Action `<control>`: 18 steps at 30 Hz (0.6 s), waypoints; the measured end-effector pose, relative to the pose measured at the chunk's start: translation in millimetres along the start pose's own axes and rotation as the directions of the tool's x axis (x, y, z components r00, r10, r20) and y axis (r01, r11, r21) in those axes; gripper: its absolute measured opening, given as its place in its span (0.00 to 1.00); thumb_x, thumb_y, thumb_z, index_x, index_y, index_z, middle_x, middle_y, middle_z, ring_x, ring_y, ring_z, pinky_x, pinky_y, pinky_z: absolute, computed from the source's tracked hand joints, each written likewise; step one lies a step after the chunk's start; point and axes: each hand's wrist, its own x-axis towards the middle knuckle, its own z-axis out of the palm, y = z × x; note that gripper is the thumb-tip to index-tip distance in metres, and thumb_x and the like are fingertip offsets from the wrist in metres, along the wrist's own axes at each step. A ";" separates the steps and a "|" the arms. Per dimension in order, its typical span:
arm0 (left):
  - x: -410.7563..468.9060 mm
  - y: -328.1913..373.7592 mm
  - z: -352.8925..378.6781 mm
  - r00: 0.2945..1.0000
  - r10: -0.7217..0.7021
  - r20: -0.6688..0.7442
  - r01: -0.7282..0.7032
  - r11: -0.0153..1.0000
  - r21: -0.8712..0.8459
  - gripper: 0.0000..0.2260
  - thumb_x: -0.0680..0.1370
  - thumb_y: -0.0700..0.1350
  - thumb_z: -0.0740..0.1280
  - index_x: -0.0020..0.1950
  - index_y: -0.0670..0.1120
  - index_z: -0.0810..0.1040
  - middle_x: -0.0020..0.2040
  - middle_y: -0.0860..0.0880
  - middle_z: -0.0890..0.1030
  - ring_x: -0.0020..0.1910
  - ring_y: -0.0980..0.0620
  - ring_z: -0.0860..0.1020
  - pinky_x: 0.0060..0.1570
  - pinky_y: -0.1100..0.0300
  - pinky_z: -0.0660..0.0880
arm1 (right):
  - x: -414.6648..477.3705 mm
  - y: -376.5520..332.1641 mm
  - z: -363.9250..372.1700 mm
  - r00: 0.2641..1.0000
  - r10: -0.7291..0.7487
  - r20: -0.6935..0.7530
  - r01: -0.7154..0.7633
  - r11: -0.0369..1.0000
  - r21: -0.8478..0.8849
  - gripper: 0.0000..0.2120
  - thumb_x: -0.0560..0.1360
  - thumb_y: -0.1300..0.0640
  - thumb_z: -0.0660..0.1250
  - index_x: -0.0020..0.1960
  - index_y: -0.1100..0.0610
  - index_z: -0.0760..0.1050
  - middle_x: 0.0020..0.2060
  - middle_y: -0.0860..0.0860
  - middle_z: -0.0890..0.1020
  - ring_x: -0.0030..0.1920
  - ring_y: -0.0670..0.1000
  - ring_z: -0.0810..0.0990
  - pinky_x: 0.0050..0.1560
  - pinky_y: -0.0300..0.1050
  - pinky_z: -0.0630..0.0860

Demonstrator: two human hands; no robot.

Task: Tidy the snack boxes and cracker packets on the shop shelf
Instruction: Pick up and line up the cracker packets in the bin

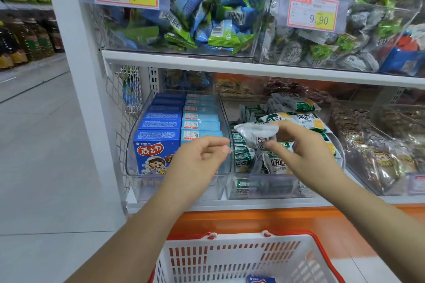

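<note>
Your right hand [305,151] is pinching one silver packet [254,132] by its lower edge, lifted just above the heap in the middle bin [271,186]. I'd guess you're holding it clear so you can turn it before laying it flat. Your left hand [200,158] hovers at the wall between the two bins, fingers loosely curled, thumb near index, nothing in it that I can see. It looks staged to take the packet's other end. Middle bin: cracker packets [305,122], green/yellow/white, piled at all angles, some on edge at the front, so that's the untidy part. Left bin [131,145]: boxes [157,138] in two neat columns, dark blue beside light blue, ranked front to back; looks done. Right bin [355,170] holds brownish bagged snacks, print too blurred to read. The basket [230,257] below your arms has one small blue box [261,280], mostly cut off. Bins on the shelf [207,60] above hold loose wrapped sweets [207,7], probably out of scope.
</note>
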 end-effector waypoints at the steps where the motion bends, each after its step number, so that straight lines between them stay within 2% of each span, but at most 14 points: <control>1: -0.9 -1.4 -0.4 0.997 0.068 -0.020 -0.065 0.987 0.146 0.08 0.78 0.45 0.66 0.54 0.54 0.79 0.45 0.62 0.81 0.46 0.66 0.78 0.49 0.73 0.72 | 3.2 6.1 0.2 0.998 0.061 0.025 -0.061 0.998 -0.012 0.09 0.74 0.55 0.69 0.48 0.44 0.70 0.41 0.35 0.75 0.40 0.33 0.76 0.40 0.25 0.68; 2: -1.9 -2.4 0.0 0.991 0.129 -0.018 -0.119 0.954 0.276 0.09 0.78 0.45 0.65 0.57 0.54 0.79 0.47 0.64 0.78 0.47 0.66 0.77 0.48 0.76 0.70 | 5.9 13.1 0.9 0.992 0.108 0.064 -0.106 0.994 -0.033 0.08 0.74 0.53 0.69 0.48 0.46 0.69 0.41 0.38 0.75 0.42 0.37 0.77 0.42 0.28 0.69; 4: -4.1 -4.5 1.4 0.980 0.196 0.038 -0.192 0.876 0.442 0.10 0.78 0.46 0.65 0.59 0.54 0.79 0.48 0.64 0.75 0.48 0.64 0.74 0.49 0.73 0.69 | 8.7 24.7 4.2 0.967 0.182 0.179 -0.171 0.982 -0.074 0.09 0.75 0.53 0.69 0.51 0.49 0.69 0.42 0.42 0.77 0.45 0.46 0.78 0.44 0.37 0.71; 6: -5.1 -7.7 3.2 0.975 0.204 0.087 -0.220 0.848 0.483 0.10 0.78 0.47 0.64 0.58 0.56 0.78 0.46 0.66 0.73 0.48 0.65 0.71 0.51 0.69 0.67 | 8.7 33.3 8.4 0.937 0.217 0.273 -0.178 0.971 -0.160 0.10 0.75 0.52 0.69 0.54 0.49 0.71 0.43 0.45 0.78 0.45 0.48 0.77 0.45 0.40 0.72; 9: -3.2 -11.3 4.0 0.973 0.203 0.107 -0.229 0.827 0.514 0.10 0.79 0.47 0.64 0.59 0.56 0.78 0.48 0.65 0.72 0.50 0.65 0.70 0.49 0.69 0.65 | 13.5 33.2 12.2 0.923 0.200 0.328 -0.087 0.941 -0.328 0.13 0.75 0.50 0.68 0.58 0.49 0.73 0.46 0.49 0.81 0.45 0.52 0.79 0.47 0.51 0.77; 12: 0.4 -13.4 5.0 0.980 0.166 0.112 -0.200 0.843 0.499 0.12 0.79 0.46 0.64 0.61 0.56 0.77 0.50 0.64 0.73 0.51 0.65 0.71 0.48 0.73 0.65 | 26.0 22.4 17.4 0.901 0.158 0.404 0.069 0.868 -0.493 0.15 0.76 0.49 0.66 0.62 0.47 0.72 0.51 0.49 0.80 0.51 0.53 0.79 0.50 0.49 0.77; 14: 1.4 -14.6 5.8 0.983 0.130 0.133 -0.179 0.854 0.488 0.13 0.79 0.46 0.64 0.62 0.56 0.76 0.51 0.63 0.74 0.53 0.63 0.73 0.51 0.70 0.66 | 37.7 16.3 24.2 0.865 0.138 0.481 0.187 0.803 -0.566 0.17 0.76 0.50 0.66 0.64 0.48 0.72 0.54 0.51 0.81 0.54 0.54 0.79 0.51 0.48 0.76; 16: 1.0 -14.9 6.8 0.982 0.104 0.156 -0.168 0.855 0.490 0.13 0.79 0.47 0.64 0.63 0.57 0.76 0.55 0.61 0.77 0.55 0.62 0.73 0.56 0.65 0.69 | 49.2 14.8 32.4 0.803 0.149 0.576 0.260 0.783 -0.565 0.17 0.76 0.52 0.67 0.64 0.51 0.73 0.55 0.52 0.81 0.55 0.55 0.78 0.52 0.48 0.75; 18: 0.3 -14.6 6.8 0.982 0.089 0.166 -0.160 0.861 0.483 0.12 0.79 0.48 0.64 0.62 0.57 0.76 0.59 0.60 0.76 0.57 0.62 0.73 0.59 0.62 0.70 | 58.2 16.4 40.9 0.718 0.206 0.665 0.267 0.801 -0.536 0.16 0.75 0.53 0.68 0.62 0.54 0.74 0.54 0.53 0.81 0.53 0.54 0.78 0.50 0.45 0.73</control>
